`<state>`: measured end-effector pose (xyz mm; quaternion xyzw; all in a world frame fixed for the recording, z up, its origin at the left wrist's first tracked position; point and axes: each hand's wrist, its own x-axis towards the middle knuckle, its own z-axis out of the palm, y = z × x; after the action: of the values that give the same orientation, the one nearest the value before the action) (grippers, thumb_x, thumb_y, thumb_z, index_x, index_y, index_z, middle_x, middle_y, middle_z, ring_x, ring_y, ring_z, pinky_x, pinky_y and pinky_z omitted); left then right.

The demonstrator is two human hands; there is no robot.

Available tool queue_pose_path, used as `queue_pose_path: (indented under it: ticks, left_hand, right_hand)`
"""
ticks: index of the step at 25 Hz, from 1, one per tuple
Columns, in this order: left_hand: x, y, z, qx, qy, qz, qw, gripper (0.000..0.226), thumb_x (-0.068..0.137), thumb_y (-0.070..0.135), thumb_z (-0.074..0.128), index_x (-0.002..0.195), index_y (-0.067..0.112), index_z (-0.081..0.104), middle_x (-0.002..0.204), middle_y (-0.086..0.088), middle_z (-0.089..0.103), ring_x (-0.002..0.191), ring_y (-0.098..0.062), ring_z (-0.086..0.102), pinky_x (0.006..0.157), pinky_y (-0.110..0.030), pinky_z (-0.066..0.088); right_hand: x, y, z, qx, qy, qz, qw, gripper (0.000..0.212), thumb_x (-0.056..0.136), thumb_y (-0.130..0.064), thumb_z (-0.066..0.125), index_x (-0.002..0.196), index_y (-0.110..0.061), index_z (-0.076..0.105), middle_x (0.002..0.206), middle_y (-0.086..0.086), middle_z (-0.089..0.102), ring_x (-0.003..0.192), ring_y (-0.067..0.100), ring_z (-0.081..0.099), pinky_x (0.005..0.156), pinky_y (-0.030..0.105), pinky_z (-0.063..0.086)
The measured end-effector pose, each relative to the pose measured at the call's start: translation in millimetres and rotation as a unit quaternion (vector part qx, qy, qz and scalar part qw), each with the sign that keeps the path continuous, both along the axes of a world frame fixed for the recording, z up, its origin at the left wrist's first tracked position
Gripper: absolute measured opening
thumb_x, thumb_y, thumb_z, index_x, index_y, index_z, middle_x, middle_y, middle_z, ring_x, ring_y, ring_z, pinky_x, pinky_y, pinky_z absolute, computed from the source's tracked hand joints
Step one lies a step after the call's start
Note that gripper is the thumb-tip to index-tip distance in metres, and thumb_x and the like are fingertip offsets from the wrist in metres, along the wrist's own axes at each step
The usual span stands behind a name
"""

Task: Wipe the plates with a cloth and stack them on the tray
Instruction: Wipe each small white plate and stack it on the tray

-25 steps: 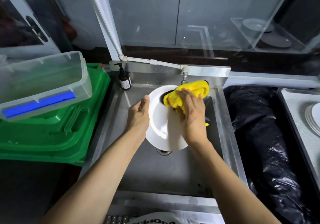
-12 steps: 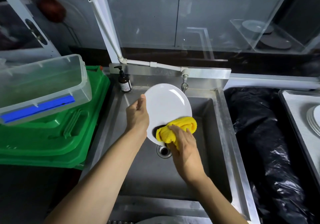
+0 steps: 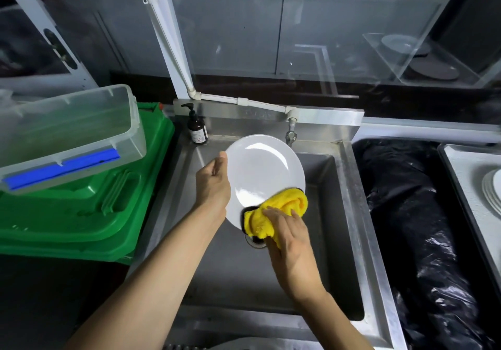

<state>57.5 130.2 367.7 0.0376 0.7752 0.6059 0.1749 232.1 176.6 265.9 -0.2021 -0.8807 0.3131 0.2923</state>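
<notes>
- While your left hand (image 3: 214,184) clamps the white plate (image 3: 263,170) by its left rim, thumb on the front face, the plate stands tilted over the steel sink (image 3: 349,214), centre frame, just below the tap (image 3: 291,132).
- Your right hand (image 3: 291,246) is wrapped over the bunched yellow cloth (image 3: 279,211) and presses it on the plate's lower right rim, just above the drain (image 3: 254,241).
- Change: a second ago the cloth sat at the plate's top edge. Half a second ago it was at the bottom edge. Now it has slid slightly right along that edge.
- The plate and your left-hand grip have barely moved. Only the cloth hand is travelling.
- My read: the front face has had a full top-to-bottom pass and you're finishing the rim. The back face is hidden, so I can't say whether it's wiped.
- The tray (image 3: 461,176) is at the right edge of frame with a stack of white plates (image 3: 490,189) already on it. It's well apart from the sink, with a black plastic bag (image 3: 406,214) between.
- Likely next: flip or rotate the plate for the back, then carry it right to the stack.
- Risk: one hand on the rim of a tilted plate, so a slip drops it into the sink.
</notes>
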Motion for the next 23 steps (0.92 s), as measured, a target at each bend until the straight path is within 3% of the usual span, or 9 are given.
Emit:
queue_pose_path:
  ticks: [2, 5, 7, 10, 12, 14, 17, 20, 23]
  left_hand:
    - [0.0, -4.0, -0.9, -0.016, 0.017, -0.026, 0.999, 0.038, 0.104, 0.043, 0.043, 0.072, 0.028, 0.055, 0.068, 0.010, 0.057, 0.060, -0.006, 0.051, 0.047, -0.016, 0.040]
    - [5.7, -5.3, -12.0, -0.022, 0.046, -0.060, 0.997, 0.047, 0.103, 0.046, 0.043, 0.081, 0.009, 0.060, 0.071, -0.002, 0.051, 0.064, -0.015, 0.045, 0.058, -0.028, 0.034]
    - [12.5, -1.6, -19.0, 0.002, 0.037, -0.065, 0.997, 0.047, 0.103, 0.044, 0.045, 0.077, 0.007, 0.057, 0.064, 0.005, 0.046, 0.063, -0.013, 0.040, 0.062, -0.030, 0.031]
    - [15.5, 4.0, -19.9, 0.017, 0.031, -0.072, 0.997, 0.046, 0.103, 0.042, 0.046, 0.069, 0.011, 0.050, 0.056, 0.013, 0.042, 0.060, -0.012, 0.037, 0.061, -0.030, 0.029]
    - [14.4, 6.5, -18.2, 0.032, 0.032, -0.081, 0.996, 0.045, 0.102, 0.042, 0.047, 0.071, 0.010, 0.049, 0.060, 0.009, 0.041, 0.061, -0.012, 0.036, 0.062, -0.030, 0.029]
    - [15.2, 9.2, -13.5, 0.032, 0.011, -0.073, 0.997, 0.044, 0.103, 0.038, 0.048, 0.067, 0.013, 0.046, 0.053, 0.013, 0.037, 0.059, -0.011, 0.033, 0.058, -0.029, 0.027]
    - [14.4, 10.7, -13.1, 0.046, -0.034, -0.046, 0.997, 0.043, 0.103, 0.027, 0.050, 0.062, 0.014, 0.048, 0.050, 0.015, 0.045, 0.056, -0.008, 0.038, 0.056, -0.024, 0.032]
    - [4.2, 10.3, -17.5, 0.067, -0.063, -0.020, 0.996, 0.035, 0.101, 0.026, 0.054, 0.071, 0.009, 0.060, 0.069, -0.001, 0.061, 0.070, -0.014, 0.051, 0.067, -0.029, 0.040]
    - [-2.9, 11.2, -8.0, 0.066, -0.065, 0.026, 0.995, 0.037, 0.101, 0.035, 0.054, 0.069, 0.017, 0.062, 0.069, 0.005, 0.065, 0.070, -0.016, 0.059, 0.070, -0.030, 0.049]
  right_hand:
    - [5.7, 13.7, 0.3, -0.017, 0.009, -0.050, 0.999, 0.050, 0.088, -0.003, 0.071, 0.132, -0.023, 0.056, 0.128, -0.016, 0.057, 0.117, 0.010, 0.053, 0.104, 0.045, 0.045]
    - [-5.3, 44.3, 12.6, -0.059, 0.038, -0.106, 0.992, 0.055, 0.090, 0.002, 0.065, 0.123, -0.039, 0.048, 0.121, -0.037, 0.047, 0.114, 0.000, 0.048, 0.101, 0.014, 0.036]
    - [-21.5, 65.1, 22.3, -0.065, 0.054, -0.144, 0.986, 0.048, 0.094, -0.002, 0.062, 0.128, -0.034, 0.050, 0.126, -0.030, 0.047, 0.120, 0.010, 0.051, 0.104, 0.008, 0.028]
    - [-46.6, 86.2, 44.1, -0.027, 0.066, -0.162, 0.984, 0.041, 0.096, -0.006, 0.060, 0.135, -0.018, 0.051, 0.125, -0.008, 0.055, 0.117, 0.022, 0.051, 0.103, 0.023, 0.034]
    - [-62.3, 84.6, 61.0, -0.015, 0.090, -0.131, 0.987, 0.044, 0.095, -0.002, 0.060, 0.133, -0.022, 0.051, 0.118, -0.017, 0.050, 0.111, 0.015, 0.050, 0.100, 0.028, 0.038]
    - [-76.7, 69.6, 71.2, -0.031, 0.106, -0.063, 0.992, 0.048, 0.094, 0.001, 0.059, 0.132, -0.027, 0.051, 0.117, -0.025, 0.046, 0.113, 0.012, 0.049, 0.106, 0.034, 0.040]
    - [-89.1, 41.9, 66.0, -0.062, 0.091, 0.023, 0.994, 0.048, 0.096, -0.006, 0.060, 0.139, -0.024, 0.051, 0.133, -0.015, 0.049, 0.131, 0.021, 0.048, 0.117, 0.049, 0.035]
    - [-85.1, 28.9, 58.9, -0.068, 0.069, 0.030, 0.995, 0.041, 0.096, -0.013, 0.061, 0.135, -0.021, 0.054, 0.116, -0.015, 0.054, 0.115, 0.022, 0.056, 0.104, 0.047, 0.043]
    - [-70.2, 3.8, 47.4, -0.073, 0.040, 0.020, 0.996, 0.041, 0.095, -0.019, 0.061, 0.135, -0.017, 0.054, 0.118, -0.005, 0.057, 0.114, 0.027, 0.055, 0.101, 0.041, 0.044]
